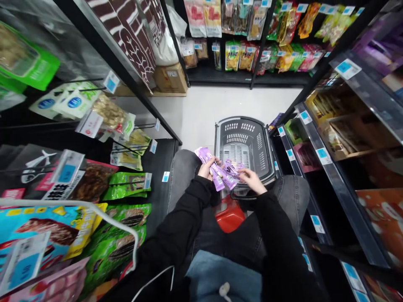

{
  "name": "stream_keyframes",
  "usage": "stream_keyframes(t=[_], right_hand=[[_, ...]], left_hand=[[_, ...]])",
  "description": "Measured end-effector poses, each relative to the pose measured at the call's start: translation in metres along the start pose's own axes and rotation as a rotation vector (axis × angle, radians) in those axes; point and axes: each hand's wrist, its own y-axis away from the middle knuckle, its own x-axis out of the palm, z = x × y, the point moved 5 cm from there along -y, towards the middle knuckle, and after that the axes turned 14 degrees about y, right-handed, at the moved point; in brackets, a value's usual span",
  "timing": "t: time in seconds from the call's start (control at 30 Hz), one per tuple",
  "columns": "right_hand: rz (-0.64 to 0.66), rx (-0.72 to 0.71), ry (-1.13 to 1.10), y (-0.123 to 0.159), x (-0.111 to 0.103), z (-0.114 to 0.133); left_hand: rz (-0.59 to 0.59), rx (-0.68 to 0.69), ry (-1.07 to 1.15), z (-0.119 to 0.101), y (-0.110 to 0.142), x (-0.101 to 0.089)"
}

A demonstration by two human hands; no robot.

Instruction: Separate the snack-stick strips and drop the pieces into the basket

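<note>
Several slim purple snack packets (pixel 217 174) lie fanned out in my left hand (pixel 208 166), whose fingers are closed around them. On their right, my right hand (pixel 252 180) pinches the edge of another purple packet (pixel 232 168) with thumb and fingertips. Both hands are above the near end of a grey shopping basket (pixel 241 126) with slotted walls, which stands on the floor between my knees. What I can see of the basket's inside is its slotted bottom. The print on the packets is too small to read.
Hanging snack bags (pixel 126 218) and metal hooks crowd the left shelf. At right, tiered shelves (pixel 333 167) with price tags stand close to my knee. A red object (pixel 229 214) lies below the basket's near edge. Ahead are a cardboard box (pixel 171 78) and a back shelf (pixel 217 75).
</note>
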Motion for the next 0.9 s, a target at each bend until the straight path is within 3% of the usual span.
stream_keyframes(t=[0.07,0.17,0.37,0.47,0.7,0.9], right_hand=[[0.077,-0.099,-0.126,0.004,0.021,0.015],[0.018,-0.139,-0.15,0.006,0.031,0.025],[-0.047,-0.049,-0.359,0.007,0.014,0.024],[-0.107,-0.091,-0.395,0.01,0.002,0.024],[-0.319,-0.351,0.237,0.02,-0.013,0.037],[-0.305,-0.457,0.509,0.026,-0.001,0.05]], left_hand=[[0.011,0.032,-0.012,0.001,0.0,0.001],[0.045,0.05,-0.042,0.003,0.001,0.004],[0.054,0.12,-0.333,0.002,0.006,0.007],[0.058,0.106,-0.391,0.004,0.009,0.007],[0.047,0.128,-0.347,0.005,0.002,0.001],[0.204,-0.042,-0.377,0.027,0.006,0.004]])
